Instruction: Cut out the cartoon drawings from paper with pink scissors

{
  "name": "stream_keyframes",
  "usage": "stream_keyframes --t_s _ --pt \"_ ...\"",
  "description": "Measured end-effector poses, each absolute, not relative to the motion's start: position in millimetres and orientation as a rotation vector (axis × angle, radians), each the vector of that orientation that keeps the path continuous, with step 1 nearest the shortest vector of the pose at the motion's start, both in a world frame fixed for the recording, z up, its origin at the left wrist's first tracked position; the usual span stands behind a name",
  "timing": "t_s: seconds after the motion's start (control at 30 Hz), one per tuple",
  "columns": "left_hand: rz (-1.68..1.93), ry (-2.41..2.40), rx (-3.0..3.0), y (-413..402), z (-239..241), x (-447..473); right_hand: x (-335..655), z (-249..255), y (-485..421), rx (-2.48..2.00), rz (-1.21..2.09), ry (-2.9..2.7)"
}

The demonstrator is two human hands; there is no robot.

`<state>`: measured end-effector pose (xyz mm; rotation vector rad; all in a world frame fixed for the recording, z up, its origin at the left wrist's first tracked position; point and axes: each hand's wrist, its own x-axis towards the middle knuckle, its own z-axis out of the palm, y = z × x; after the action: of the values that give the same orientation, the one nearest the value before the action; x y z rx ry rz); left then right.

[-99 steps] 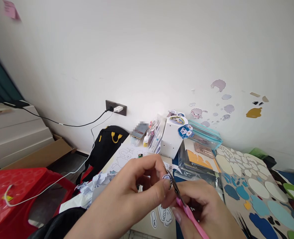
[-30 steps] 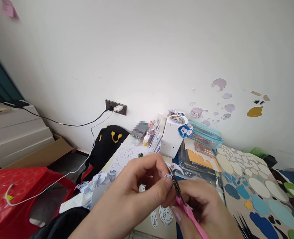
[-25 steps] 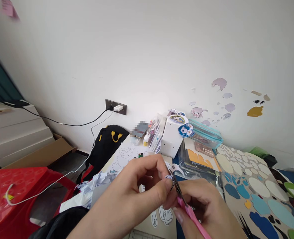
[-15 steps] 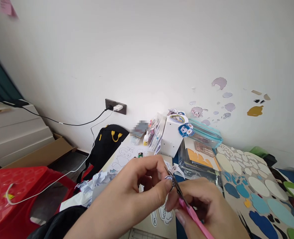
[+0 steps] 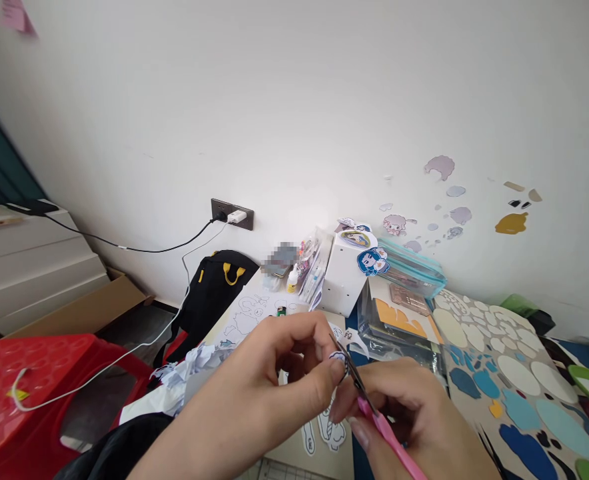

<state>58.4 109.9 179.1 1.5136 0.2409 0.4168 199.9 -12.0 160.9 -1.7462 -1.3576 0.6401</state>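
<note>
Between the thumb and fingers of my left hand (image 5: 279,380) is a small paper cutout (image 5: 339,359) with dark printed lines, mostly covered by my fingers. Pink-handled scissors (image 5: 382,427) are gripped in my right hand (image 5: 414,407), their dark blades lying against the cutout's edge. Whether the blades are closed is hard to make out. Below my hands, white cutouts with black line drawings (image 5: 331,430) lie on a beige board (image 5: 294,460).
A heap of paper scraps (image 5: 189,373) lies left of my hands. Behind stand a white box (image 5: 344,283) and a clear plastic folder (image 5: 399,333). On the right, a board carries coloured shapes (image 5: 519,407), with pointed tweezers (image 5: 492,450) nearby. A red stool (image 5: 39,373) stands left.
Both hands keep nearly the same place, with the scissors still at the cutout. Only very slight shifts of the fingers and scissors show.
</note>
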Motion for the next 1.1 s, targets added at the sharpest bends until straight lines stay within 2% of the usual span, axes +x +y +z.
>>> stream_keyframes --t_s 0.47,0.83,1.1 --pt "0.493 0.263 1.529 109 180 60 201 154 -15 -1.724 0.632 -1.3" --pt "0.496 0.303 1.459 104 188 61 204 134 -19 -1.396 0.731 -1.23" --pt "0.507 0.328 1.485 104 184 60 197 140 -14 -1.465 0.687 -1.201"
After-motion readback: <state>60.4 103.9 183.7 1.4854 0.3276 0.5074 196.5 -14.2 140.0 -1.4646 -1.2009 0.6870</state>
